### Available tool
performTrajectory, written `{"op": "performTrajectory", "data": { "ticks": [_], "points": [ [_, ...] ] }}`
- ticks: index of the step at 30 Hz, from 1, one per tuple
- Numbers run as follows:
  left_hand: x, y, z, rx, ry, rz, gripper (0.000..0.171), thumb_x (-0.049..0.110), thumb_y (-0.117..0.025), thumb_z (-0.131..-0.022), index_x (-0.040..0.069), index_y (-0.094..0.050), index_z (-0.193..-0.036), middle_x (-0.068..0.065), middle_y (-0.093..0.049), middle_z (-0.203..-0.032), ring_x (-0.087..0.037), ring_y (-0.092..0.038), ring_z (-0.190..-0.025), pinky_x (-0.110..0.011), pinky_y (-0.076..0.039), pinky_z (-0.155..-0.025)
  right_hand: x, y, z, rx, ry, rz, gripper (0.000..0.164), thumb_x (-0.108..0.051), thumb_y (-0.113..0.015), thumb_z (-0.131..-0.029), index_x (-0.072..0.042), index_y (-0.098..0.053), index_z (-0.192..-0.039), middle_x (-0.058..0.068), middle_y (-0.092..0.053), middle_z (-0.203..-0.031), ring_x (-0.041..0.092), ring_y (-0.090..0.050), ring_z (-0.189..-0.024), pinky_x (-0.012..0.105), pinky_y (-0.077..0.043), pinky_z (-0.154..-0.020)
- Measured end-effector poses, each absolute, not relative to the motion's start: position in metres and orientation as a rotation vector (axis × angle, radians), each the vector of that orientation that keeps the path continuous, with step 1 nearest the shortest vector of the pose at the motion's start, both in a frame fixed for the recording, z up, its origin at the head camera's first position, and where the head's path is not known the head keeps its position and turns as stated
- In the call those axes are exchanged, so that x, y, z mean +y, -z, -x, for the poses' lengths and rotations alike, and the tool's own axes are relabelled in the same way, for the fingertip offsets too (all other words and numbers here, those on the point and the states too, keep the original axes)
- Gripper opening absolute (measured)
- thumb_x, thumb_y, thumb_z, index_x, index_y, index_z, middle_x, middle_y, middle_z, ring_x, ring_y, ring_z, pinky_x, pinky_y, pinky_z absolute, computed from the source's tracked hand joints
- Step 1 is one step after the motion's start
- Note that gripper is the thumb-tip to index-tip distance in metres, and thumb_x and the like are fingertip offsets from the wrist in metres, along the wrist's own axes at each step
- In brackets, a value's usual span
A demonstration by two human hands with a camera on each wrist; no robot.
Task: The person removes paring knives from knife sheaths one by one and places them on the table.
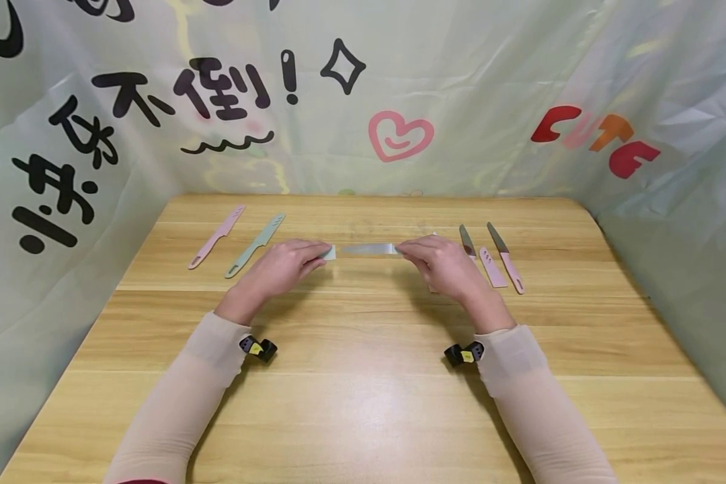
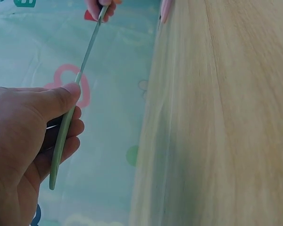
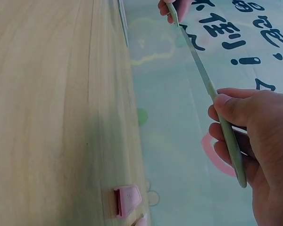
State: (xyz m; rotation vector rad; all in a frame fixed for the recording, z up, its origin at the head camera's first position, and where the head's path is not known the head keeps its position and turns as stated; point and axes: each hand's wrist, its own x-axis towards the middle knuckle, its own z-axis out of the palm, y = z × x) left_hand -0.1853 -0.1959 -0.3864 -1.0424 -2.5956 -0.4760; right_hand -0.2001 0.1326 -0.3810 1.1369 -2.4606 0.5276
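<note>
A fruit knife's bare blade (image 1: 369,249) lies level above the table, pointing left. My right hand (image 1: 448,265) grips its pale green handle (image 3: 230,136) between thumb and fingers. In my left hand (image 1: 281,269) is a pale green blade sheath (image 2: 63,136), pinched with the thumb on one side and fingers on the other. In the head view the blade tip sits just short of the sheath's mouth, in line with it. Whether the two touch is hard to tell. Most of the handle and sheath are hidden by the hands from above.
Left of the hands lie a pink sheathed knife (image 1: 218,235) and a green sheathed knife (image 1: 256,245). Beyond the right hand are a bare pink-handled knife (image 1: 506,259), a pink sheath (image 1: 493,270) and a partly hidden knife blade (image 1: 466,239). A printed curtain (image 1: 314,161) borders the wooden table (image 1: 363,417).
</note>
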Motion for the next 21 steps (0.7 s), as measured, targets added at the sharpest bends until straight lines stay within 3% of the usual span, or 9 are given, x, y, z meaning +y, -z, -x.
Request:
{"op": "performTrajectory", "data": {
  "ticks": [10,17,21],
  "points": [
    [-0.193,0.387,0.185,-2.607,0.468,1.058,0.032,0.017,-0.065,-0.096,0.005,-0.066,-0.126,-0.011,-0.067,-0.122,-0.027,-0.063,-0.111,-0.042,-0.053,-0.095,0.129,0.381,0.197,-2.428,-0.571,-1.069,0.022,-0.008,-0.069,-0.092,-0.006,-0.074,-0.113,0.008,-0.073,-0.106,0.026,-0.069,-0.093,0.042,-0.057,-0.081],
    [-0.185,0.388,0.184,-2.612,0.475,1.100,0.033,0.018,-0.064,-0.097,0.005,-0.065,-0.127,-0.010,-0.066,-0.123,-0.026,-0.062,-0.113,-0.041,-0.050,-0.099,0.128,0.382,0.193,-2.513,-0.565,-0.988,0.022,-0.011,-0.068,-0.094,-0.007,-0.073,-0.115,0.008,-0.073,-0.105,0.026,-0.069,-0.092,0.045,-0.056,-0.085],
    [-0.181,0.388,0.184,-2.584,0.469,1.137,0.033,0.018,-0.065,-0.097,0.004,-0.065,-0.127,-0.010,-0.066,-0.123,-0.028,-0.062,-0.113,-0.041,-0.049,-0.100,0.126,0.382,0.192,-2.539,-0.550,-0.935,0.021,-0.011,-0.067,-0.094,-0.008,-0.074,-0.114,0.008,-0.073,-0.103,0.025,-0.070,-0.090,0.043,-0.058,-0.078]
  ]
}}
